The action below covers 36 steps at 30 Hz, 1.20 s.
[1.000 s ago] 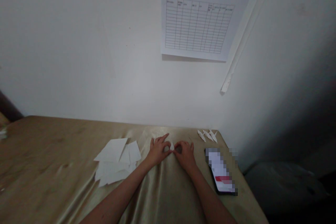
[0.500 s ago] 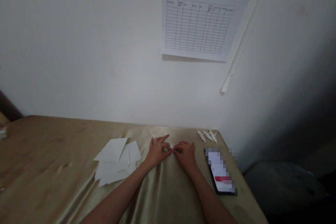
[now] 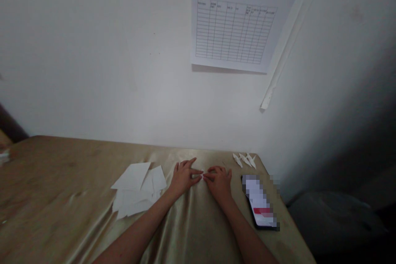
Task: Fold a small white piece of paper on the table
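Observation:
My left hand [image 3: 183,177] and my right hand [image 3: 220,181] meet above the gold cloth near the middle. Between their fingertips is a small folded piece of white paper [image 3: 202,177], mostly hidden by the fingers. Thumb and forefinger of each hand pinch it, while the left hand's other fingers stretch away from it. Loose white paper sheets [image 3: 131,176] lie overlapping to the left of my left hand. Beyond my right hand, at the far right corner, three small folded paper figures [image 3: 245,160] lie side by side.
A phone [image 3: 260,204] with a lit, blurred-out screen lies right of my right forearm. The gold cloth [image 3: 62,181] covers the table and has wrinkles. A white wall with a printed table sheet [image 3: 232,29] rises behind. The table's right edge drops to a dark area.
My fingers have shifted slightly around the small paper, and less of it shows now. The left forefinger has straightened. The sheets, phone and folded figures stay where they were.

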Each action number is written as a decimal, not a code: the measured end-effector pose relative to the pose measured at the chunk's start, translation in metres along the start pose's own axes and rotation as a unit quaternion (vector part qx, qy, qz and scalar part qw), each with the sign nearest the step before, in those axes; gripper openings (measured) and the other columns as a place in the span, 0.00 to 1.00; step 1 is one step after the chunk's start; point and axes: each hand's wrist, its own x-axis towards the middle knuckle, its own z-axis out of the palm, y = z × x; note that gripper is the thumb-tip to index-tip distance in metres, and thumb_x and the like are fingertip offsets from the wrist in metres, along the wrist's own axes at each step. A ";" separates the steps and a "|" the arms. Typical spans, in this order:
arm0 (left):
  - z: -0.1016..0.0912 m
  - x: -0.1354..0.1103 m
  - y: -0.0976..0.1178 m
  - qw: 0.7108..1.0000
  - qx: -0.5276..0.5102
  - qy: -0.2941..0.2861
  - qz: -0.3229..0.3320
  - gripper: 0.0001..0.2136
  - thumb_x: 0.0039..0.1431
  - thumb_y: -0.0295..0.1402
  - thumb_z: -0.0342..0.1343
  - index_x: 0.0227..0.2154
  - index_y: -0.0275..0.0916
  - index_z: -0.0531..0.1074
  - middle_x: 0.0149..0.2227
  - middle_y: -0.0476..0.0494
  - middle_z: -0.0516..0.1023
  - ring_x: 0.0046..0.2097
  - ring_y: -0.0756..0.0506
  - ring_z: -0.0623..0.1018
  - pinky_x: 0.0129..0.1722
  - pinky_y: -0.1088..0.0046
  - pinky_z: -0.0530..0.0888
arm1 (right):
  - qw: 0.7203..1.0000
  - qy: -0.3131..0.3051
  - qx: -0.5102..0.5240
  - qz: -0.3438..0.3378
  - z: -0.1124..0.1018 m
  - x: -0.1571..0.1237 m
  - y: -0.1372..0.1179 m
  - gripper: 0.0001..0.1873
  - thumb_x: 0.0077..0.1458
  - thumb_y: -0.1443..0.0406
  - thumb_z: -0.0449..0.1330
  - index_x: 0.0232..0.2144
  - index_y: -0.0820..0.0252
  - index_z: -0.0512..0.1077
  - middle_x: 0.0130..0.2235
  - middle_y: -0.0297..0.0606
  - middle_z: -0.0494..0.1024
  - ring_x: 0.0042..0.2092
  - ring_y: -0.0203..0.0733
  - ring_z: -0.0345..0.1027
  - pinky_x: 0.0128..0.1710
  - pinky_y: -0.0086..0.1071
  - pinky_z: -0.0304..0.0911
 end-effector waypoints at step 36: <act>0.003 0.001 -0.004 0.994 -0.057 0.039 0.079 0.15 0.56 0.36 0.68 0.47 0.50 0.77 0.68 0.42 0.66 0.67 0.33 0.63 0.67 0.35 0.51 | 0.999 0.025 0.027 -0.036 0.009 -0.002 0.012 0.07 0.58 0.62 0.66 0.39 0.45 0.83 0.49 0.38 0.79 0.56 0.49 0.64 0.65 0.52 0.45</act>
